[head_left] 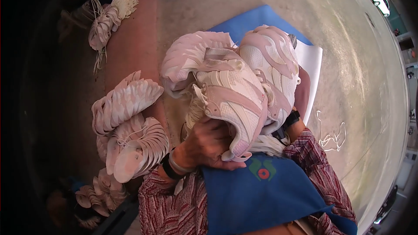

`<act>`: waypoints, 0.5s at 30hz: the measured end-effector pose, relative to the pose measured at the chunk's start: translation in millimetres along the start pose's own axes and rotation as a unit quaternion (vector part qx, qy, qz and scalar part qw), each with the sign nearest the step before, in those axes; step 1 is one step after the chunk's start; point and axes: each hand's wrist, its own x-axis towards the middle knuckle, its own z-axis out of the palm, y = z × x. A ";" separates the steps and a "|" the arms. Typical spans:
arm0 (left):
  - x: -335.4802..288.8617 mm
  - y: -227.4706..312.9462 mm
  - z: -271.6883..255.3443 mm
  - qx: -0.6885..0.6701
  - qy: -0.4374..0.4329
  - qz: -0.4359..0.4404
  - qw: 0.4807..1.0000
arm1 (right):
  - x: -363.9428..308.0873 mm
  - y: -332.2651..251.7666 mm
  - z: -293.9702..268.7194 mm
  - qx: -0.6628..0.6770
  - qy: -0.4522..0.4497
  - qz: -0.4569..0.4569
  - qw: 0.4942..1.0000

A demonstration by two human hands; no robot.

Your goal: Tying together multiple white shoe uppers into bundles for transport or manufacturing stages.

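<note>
**Status: two shoe uppers in hand, batch partway through (my read)**

Concrete floor [361,65] is the work area; a blue apron [261,196] covers the lap.

Left side of the floor: a fanned bundle [126,100] of pink-and-white shoe parts, a second, lace-tied bundle [139,148] just below it, and a further bundle [102,30] well apart near the top, white cords beside it. Can't tell which are finished and which are waiting.

Blue sheet [261,19] and white sheet [314,72] show behind the work. Nested stack [191,54] of pink pieces sits just left of the uppers; its support is hidden.

Work in hand: front shoe upper [237,98] above the apron, overlapping rear shoe upper [276,54]. Both look shaped, overlays in place, no soles seen. White lace loops show at the rear one's throat. Done: upper assembly, by the look of it. Left: any lacing or tying not completed; can't confirm how much.

Left hand [209,141] is curled round the front upper's opening edge, gripping it. Right hand is hidden behind the rear upper; only the right wrist [299,129] is clear, so can't tell its grip.

Smallest: loose white lace [336,140] on the floor, right of the right sleeve [315,161].
</note>
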 end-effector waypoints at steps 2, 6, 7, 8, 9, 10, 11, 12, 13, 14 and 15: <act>1.5 1.0 0.8 -0.003 -0.007 -0.002 1.000 | -2.1 -1.5 -13.7 -0.011 -0.004 -0.005 1.000; -1.5 -1.2 -19.1 0.020 0.011 -0.011 1.000 | 17.7 4.7 -28.6 -0.014 0.010 -0.027 0.999; -20.6 -1.6 -22.8 0.019 -0.020 -0.026 0.999 | 15.4 19.0 -27.3 -0.009 0.000 -0.027 1.000; -23.5 -3.8 -20.5 0.002 -0.021 -0.035 0.999 | 11.9 19.8 -36.7 -0.009 0.005 -0.037 0.999; -23.2 -5.8 -18.7 -0.013 -0.023 -0.044 0.999 | 14.6 19.1 -42.8 -0.009 0.010 -0.046 0.999; -21.5 -3.1 -17.4 -0.017 -0.031 -0.040 0.999 | 22.0 27.4 -37.2 -0.007 0.009 -0.049 0.999; -18.7 0.3 -15.5 0.002 -0.036 -0.049 0.998 | 9.9 33.3 -51.2 -0.004 0.008 -0.052 0.999; -17.4 3.6 -15.1 0.021 -0.041 -0.057 0.997 | 9.4 34.7 -60.1 -0.001 0.007 -0.054 0.999; -16.7 -2.1 -12.1 0.009 -0.052 -0.039 0.998 | 14.8 33.1 -68.9 0.004 0.017 -0.070 0.997; -23.8 -1.9 -15.3 -0.023 0.011 -0.065 0.998 | 21.4 35.2 -72.4 0.012 0.017 -0.075 0.997; -28.8 -1.0 -16.1 -0.054 0.072 -0.091 0.992 | 21.2 36.7 -80.2 0.020 0.018 -0.082 0.996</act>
